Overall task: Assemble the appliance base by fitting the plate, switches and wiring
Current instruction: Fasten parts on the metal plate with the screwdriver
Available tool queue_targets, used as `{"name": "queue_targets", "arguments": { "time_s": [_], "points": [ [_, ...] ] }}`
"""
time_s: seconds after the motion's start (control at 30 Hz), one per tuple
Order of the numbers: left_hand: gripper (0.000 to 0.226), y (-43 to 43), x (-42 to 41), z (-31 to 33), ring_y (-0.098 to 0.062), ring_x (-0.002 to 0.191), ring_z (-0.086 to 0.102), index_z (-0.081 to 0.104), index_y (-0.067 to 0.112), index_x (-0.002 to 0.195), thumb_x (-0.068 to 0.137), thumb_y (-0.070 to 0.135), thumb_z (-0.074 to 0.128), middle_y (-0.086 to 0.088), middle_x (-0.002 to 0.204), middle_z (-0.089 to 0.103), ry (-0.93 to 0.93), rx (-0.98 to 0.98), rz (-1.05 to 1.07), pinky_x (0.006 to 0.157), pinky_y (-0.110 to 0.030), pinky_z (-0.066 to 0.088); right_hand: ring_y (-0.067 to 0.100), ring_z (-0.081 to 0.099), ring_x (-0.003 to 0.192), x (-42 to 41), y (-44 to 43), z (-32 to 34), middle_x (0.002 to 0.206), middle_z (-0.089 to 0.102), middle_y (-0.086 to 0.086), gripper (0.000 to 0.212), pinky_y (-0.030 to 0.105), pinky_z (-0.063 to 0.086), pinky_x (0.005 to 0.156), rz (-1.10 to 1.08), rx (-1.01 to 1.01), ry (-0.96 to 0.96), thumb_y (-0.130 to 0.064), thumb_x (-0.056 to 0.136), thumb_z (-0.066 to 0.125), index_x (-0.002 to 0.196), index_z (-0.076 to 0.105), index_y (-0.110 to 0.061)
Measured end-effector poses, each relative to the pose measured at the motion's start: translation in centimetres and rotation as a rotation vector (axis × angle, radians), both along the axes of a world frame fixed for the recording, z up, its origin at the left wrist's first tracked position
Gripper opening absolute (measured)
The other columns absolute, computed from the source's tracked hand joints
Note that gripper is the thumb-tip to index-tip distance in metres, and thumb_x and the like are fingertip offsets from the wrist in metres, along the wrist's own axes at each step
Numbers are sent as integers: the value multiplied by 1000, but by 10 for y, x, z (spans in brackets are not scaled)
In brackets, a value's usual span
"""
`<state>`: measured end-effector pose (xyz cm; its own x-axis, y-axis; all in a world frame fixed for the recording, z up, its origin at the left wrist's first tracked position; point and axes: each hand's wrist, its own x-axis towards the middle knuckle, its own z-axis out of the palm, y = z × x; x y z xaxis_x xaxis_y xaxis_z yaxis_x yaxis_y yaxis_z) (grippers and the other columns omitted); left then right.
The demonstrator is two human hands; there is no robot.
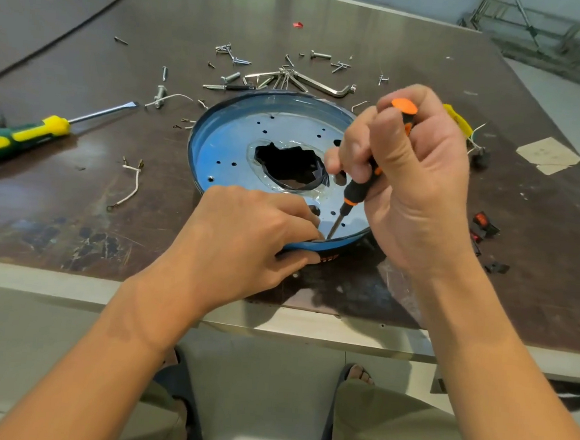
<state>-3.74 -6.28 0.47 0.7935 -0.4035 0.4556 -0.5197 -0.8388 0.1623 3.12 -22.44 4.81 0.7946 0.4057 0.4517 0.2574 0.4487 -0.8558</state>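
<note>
A round blue-filmed metal plate [239, 140] with a dark jagged hole at its middle sits in the appliance base at the table's near edge. My right hand [418, 180] grips a small black-and-orange screwdriver [363, 187], its tip down near the plate's front rim. My left hand [249, 237] holds the base's front rim, fingers curled beside the screwdriver tip; what they pinch is hidden. Red rocker switches [484, 224] lie to the right. A short white wire [131, 188] with terminals lies to the left.
A large green-and-yellow flat screwdriver [40, 132] lies at the left. Loose screws [234, 59] and hex keys [312, 84] are scattered behind the plate. A yellow part with wires [460, 123] and a paper scrap [547, 155] lie at the right. The table edge [308, 327] is just below my wrists.
</note>
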Motion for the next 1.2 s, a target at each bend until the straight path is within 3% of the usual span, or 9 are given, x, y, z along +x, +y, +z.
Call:
{"name": "queue_targets", "arguments": {
  "time_s": [0.07,0.17,0.3,0.5,0.63,0.77,0.97,1.1,1.2],
  "points": [
    [19,0,0,0,-13,83,73,79,31,97,86,44,72,17,102,74,1,-3,-2,51,-34,52,17,48,62,1,-3,2,74,56,4,31,39,38,67,82,3,57,-35,96,48,109,50,-7],
    [18,0,0,1,-13,81,73,79,31,96,86,43,73,17,102,74,-6,-2,-1,51,-32,52,20,52,73,2,-8,2,84,58,8,33,38,43,74,69,-47,73,-18,108,28,113,56,-1],
    [19,0,0,0,-13,81,73,79,31,96,85,44,72,16,104,74,-8,3,5,51,-29,50,26,63,83,-5,-2,1,89,65,9,21,43,54,83,2,-91,7,-6,103,39,104,59,1],
    [18,0,0,-1,-13,86,73,79,31,97,85,43,74,17,105,74,-4,-13,8,52,-33,53,26,66,67,-6,1,3,74,63,4,3,41,52,67,-83,-39,32,-7,98,52,97,54,-6],
    [19,0,0,-1,-14,83,73,79,31,99,86,43,73,15,104,74,-2,-4,-3,52,-36,54,19,50,55,0,-5,3,72,55,6,8,34,44,59,-127,-2,110,-14,101,47,95,47,-9],
    [19,-1,0,0,-15,84,73,79,30,98,86,43,72,15,103,74,-2,-3,0,52,-36,54,20,48,65,0,-9,2,83,58,11,32,35,39,65,30,2,121,-24,108,25,118,50,-5],
    [20,-2,0,2,-13,80,71,78,31,99,86,44,71,16,103,73,-8,31,6,51,-30,50,23,61,79,-2,-8,0,90,67,9,14,37,51,78,-14,-61,0,-4,103,43,106,56,-2],
    [20,-2,0,1,-14,81,71,77,32,100,86,45,71,17,104,72,-11,43,25,51,-27,47,23,59,63,-2,-3,0,78,64,7,5,46,48,69,-85,-63,4,-6,99,54,102,57,-3],
    [20,-2,0,1,-15,80,71,76,32,102,87,44,71,17,104,72,-13,37,14,51,-33,51,27,56,52,-4,0,-1,67,59,5,8,45,48,58,-287,-66,-35,-8,98,60,96,52,-6]
  ]
}}
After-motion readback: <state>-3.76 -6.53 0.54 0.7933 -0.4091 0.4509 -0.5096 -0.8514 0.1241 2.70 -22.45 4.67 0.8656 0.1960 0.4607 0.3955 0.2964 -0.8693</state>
